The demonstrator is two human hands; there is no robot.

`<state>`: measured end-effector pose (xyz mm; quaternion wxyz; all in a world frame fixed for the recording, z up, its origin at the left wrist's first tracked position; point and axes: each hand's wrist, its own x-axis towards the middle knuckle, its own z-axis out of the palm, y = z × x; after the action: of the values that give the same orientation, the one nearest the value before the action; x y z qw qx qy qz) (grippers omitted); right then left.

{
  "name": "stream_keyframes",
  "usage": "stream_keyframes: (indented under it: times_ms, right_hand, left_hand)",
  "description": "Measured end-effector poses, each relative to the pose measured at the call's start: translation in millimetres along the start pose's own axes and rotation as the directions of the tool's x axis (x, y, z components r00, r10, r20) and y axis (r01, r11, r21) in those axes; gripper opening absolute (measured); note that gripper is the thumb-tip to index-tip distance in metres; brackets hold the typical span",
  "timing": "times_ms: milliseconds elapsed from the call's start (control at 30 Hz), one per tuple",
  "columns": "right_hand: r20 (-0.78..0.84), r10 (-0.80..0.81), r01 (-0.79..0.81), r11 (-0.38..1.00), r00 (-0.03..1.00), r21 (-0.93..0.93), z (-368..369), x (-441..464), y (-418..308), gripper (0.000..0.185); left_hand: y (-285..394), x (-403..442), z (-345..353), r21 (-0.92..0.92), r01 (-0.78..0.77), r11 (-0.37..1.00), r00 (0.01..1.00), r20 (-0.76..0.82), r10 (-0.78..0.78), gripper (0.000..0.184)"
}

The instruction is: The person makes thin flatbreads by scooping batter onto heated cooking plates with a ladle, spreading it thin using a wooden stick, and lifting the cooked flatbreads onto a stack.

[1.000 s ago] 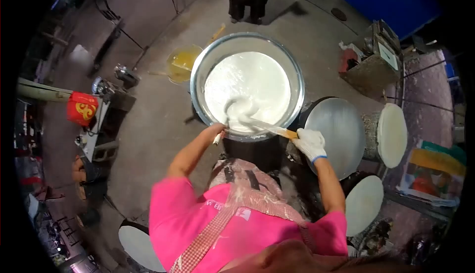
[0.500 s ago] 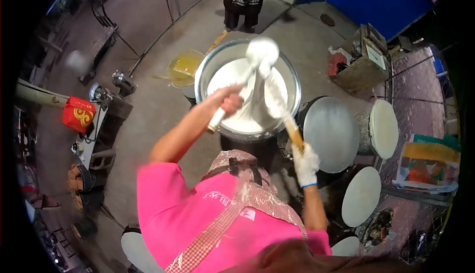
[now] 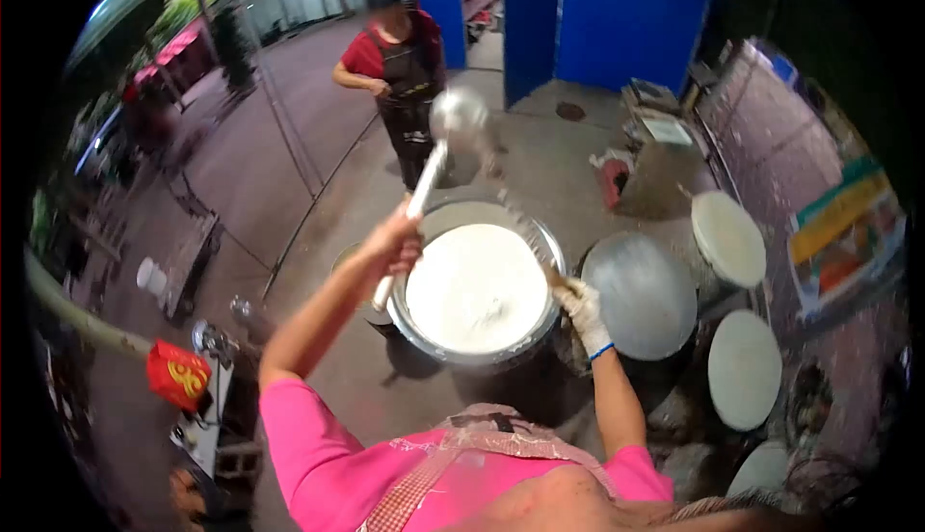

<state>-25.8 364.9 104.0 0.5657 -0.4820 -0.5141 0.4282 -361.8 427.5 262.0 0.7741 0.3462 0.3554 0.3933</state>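
Note:
My bare left hand [image 3: 397, 243] is wrapped round the white handle of a ladle [image 3: 459, 116], whose round head is raised beyond the far rim of a large metal pot [image 3: 434, 344]. White batter [image 3: 477, 286] fills much of the pot. At the pot's right rim, my gloved right hand [image 3: 576, 303] grips the wooden handle of a long tool [image 3: 525, 226]. The tool points up and away to the left, and motion blur smears its far end near the ladle head.
A person [image 3: 405, 79] in a dark apron stands beyond the pot. Round griddles [image 3: 641, 296] and pale round lids [image 3: 744, 370] are at the right. A worn box [image 3: 660, 166] stands at the back right. A red bag [image 3: 178, 375] hangs at the left.
Both tools have risen from the batter, with the ladle now lifted beyond the pot. The view has tilted up, bringing the other person's upper body into sight.

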Motion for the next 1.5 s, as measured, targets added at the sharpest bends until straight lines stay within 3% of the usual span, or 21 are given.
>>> stream_keyframes:
  times_ms: [33, 100, 167, 300, 367, 433, 633, 700, 767, 833, 900, 967, 1133, 1167, 1233, 1267, 1333, 1367, 1400, 1467, 1500]
  right_hand:
    - [0.011, 0.382, -0.377, 0.916, 0.924, -0.140, -6, -21, 3, 0.028]
    - [-0.077, 0.422, -0.422, 0.842, 0.903, -0.335, -25, -58, 51, 0.028]
    - [-0.183, 0.448, -0.480, 0.751, 0.875, -0.454, -37, -86, -5, 0.026]
    - [-0.227, 0.200, -0.263, 0.920, 0.953, -0.291, -66, -110, -34, 0.025]
    - [-0.170, 0.263, -0.295, 0.933, 0.950, -0.207, -82, -119, -17, 0.029]
    - [-0.214, 0.193, -0.268, 0.868, 0.958, -0.418, -107, -141, 36, 0.033]
    - [-0.413, 0.235, -0.469, 0.569, 0.880, -0.675, -187, -304, 38, 0.042]
    - [-0.539, 0.465, -0.679, 0.211, 0.702, -0.703, -230, -341, 35, 0.044]
    - [-0.699, 0.373, -0.780, 0.131, 0.610, -0.611, -261, -352, 27, 0.044]
    - [-0.777, 0.360, -0.823, 0.460, 0.516, -0.334, -271, -327, -20, 0.042]
    - [-0.779, 0.074, -0.670, 0.565, 0.622, -0.481, -297, -313, 16, 0.038]
    - [-0.668, -0.093, -0.494, 0.600, 0.738, -0.629, -284, -269, -11, 0.042]
    - [-0.576, 0.140, -0.586, 0.327, 0.806, -0.741, -267, -173, 27, 0.031]
    - [-0.582, 0.162, -0.603, 0.293, 0.796, -0.742, -271, -169, 39, 0.030]
    - [-0.623, 0.185, -0.622, 0.486, 0.760, -0.614, -296, -177, 63, 0.035]
    - [-0.621, 0.220, -0.601, 0.615, 0.752, -0.510, -316, -184, 72, 0.035]
    - [-0.660, 0.391, -0.523, 0.852, 0.641, -0.004, -316, -184, 78, 0.034]
    - [-0.717, 0.231, -0.121, 0.972, 0.657, 0.202, -303, -172, 90, 0.030]
    - [-0.727, 0.314, -0.089, 0.939, 0.611, 0.331, -283, -150, 96, 0.030]
    - [-0.737, 0.245, -0.437, 0.896, 0.630, -0.076, -274, -123, 109, 0.030]
    - [-0.651, 0.133, -0.606, 0.537, 0.748, -0.587, -272, -115, 114, 0.032]
  left_hand:
    - [-19, 6, -8, -0.123, 0.239, 0.963, 0.967, -0.057, -0.247, 0.015]
    - [-45, 36, -35, -0.679, 0.552, 0.485, 0.736, 0.124, -0.665, 0.016]
    - [-56, 34, -22, -0.594, 0.613, 0.521, 0.714, 0.135, -0.687, 0.044]
    - [-75, 14, 48, 0.061, 0.231, 0.971, 0.972, 0.027, -0.233, 0.019]
    - [-115, 29, 75, -0.014, 0.269, 0.963, 0.963, 0.000, -0.269, 0.020]
    - [-163, 73, 61, -0.413, 0.654, 0.634, 0.755, 0.401, -0.518, 0.023]
    - [-270, 119, 124, -0.699, 0.713, 0.056, 0.543, 0.500, -0.675, 0.031]
    - [-288, 127, 146, -0.616, 0.788, -0.021, 0.466, 0.619, -0.632, 0.032]
    - [-283, 124, 189, -0.614, 0.764, 0.199, 0.580, 0.519, -0.628, 0.033]
    - [-285, 150, 205, -0.440, 0.827, 0.350, 0.552, 0.517, -0.654, 0.034]
    - [-285, 186, 221, -0.164, 0.789, 0.592, 0.606, 0.368, -0.706, 0.033]
    - [-280, 191, 257, 0.240, 0.366, 0.899, 0.897, 0.168, -0.410, 0.020]
    - [-376, 281, 260, 0.299, 0.286, 0.910, 0.948, 0.049, -0.314, 0.041]
    - [-394, 307, 240, 0.488, 0.156, 0.859, 0.976, 0.055, -0.209, 0.051]
    - [-432, 350, 197, 0.929, -0.317, 0.188, 0.892, 0.225, 0.393, 0.064]
    - [-370, 294, 231, 0.989, -0.136, 0.061, 0.975, 0.123, 0.182, 0.070]
    - [-360, 294, 219, 0.976, -0.198, -0.094, 0.950, 0.214, 0.225, 0.069]
    - [-356, 290, 218, 0.973, -0.196, -0.122, 0.945, 0.221, 0.243, 0.069]
    - [-355, 294, 219, 0.969, -0.220, -0.111, 0.936, 0.242, 0.258, 0.069]
    - [-357, 298, 218, 0.964, -0.252, -0.090, 0.925, 0.267, 0.270, 0.069]
    - [-361, 307, 216, 0.956, -0.290, -0.049, 0.893, 0.288, 0.345, 0.071]
